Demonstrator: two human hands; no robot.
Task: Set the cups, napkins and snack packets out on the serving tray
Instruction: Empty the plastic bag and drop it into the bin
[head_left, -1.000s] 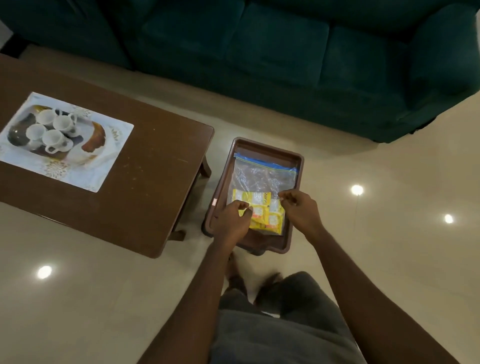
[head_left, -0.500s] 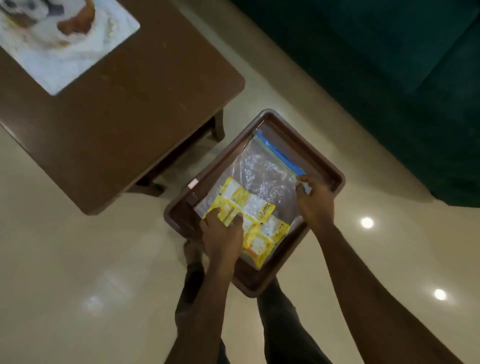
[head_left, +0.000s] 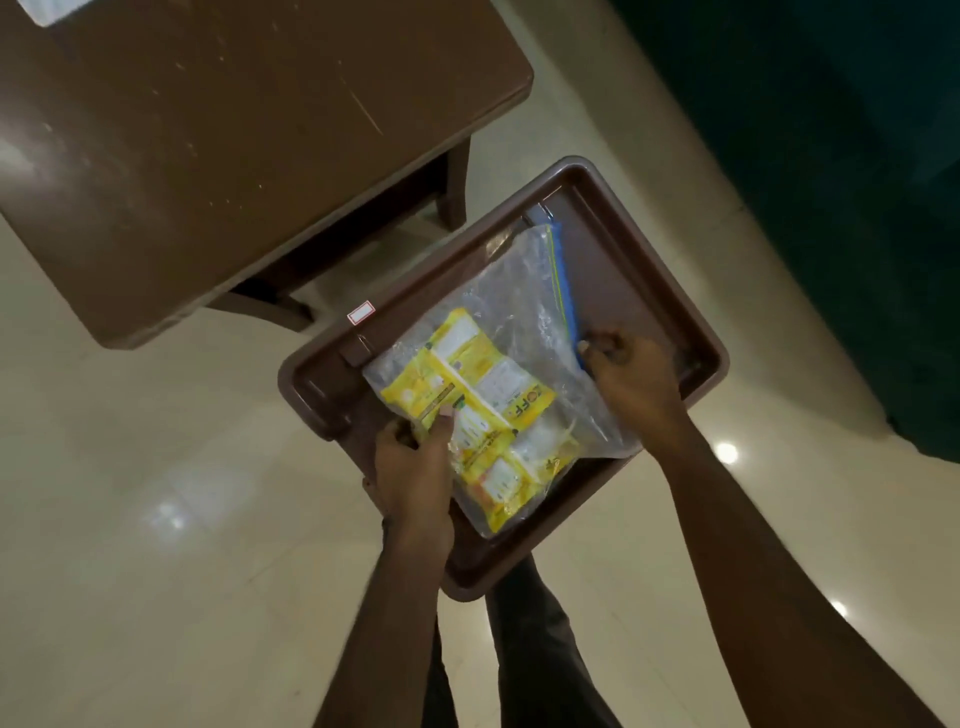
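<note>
A brown plastic serving tray (head_left: 639, 260) sits on the floor beside the table. Inside it lies a clear zip bag (head_left: 524, 291) with a blue seal strip, holding several yellow snack packets (head_left: 483, 395). My left hand (head_left: 413, 467) grips the bag's near corner over the packets, its thumb pressed on the plastic. My right hand (head_left: 631, 379) pinches the blue seal end of the bag on the right side. The cups and napkins are out of view.
A brown wooden coffee table (head_left: 234, 135) stands at the upper left, its leg close to the tray's far rim. A dark green sofa (head_left: 831, 156) fills the upper right. Glossy cream floor tiles surround the tray; my legs show below it.
The view has dropped closer over the tray and the cups left the frame. My right hand slid along the bag to the blue seal; my left hand stays on the packet end.
</note>
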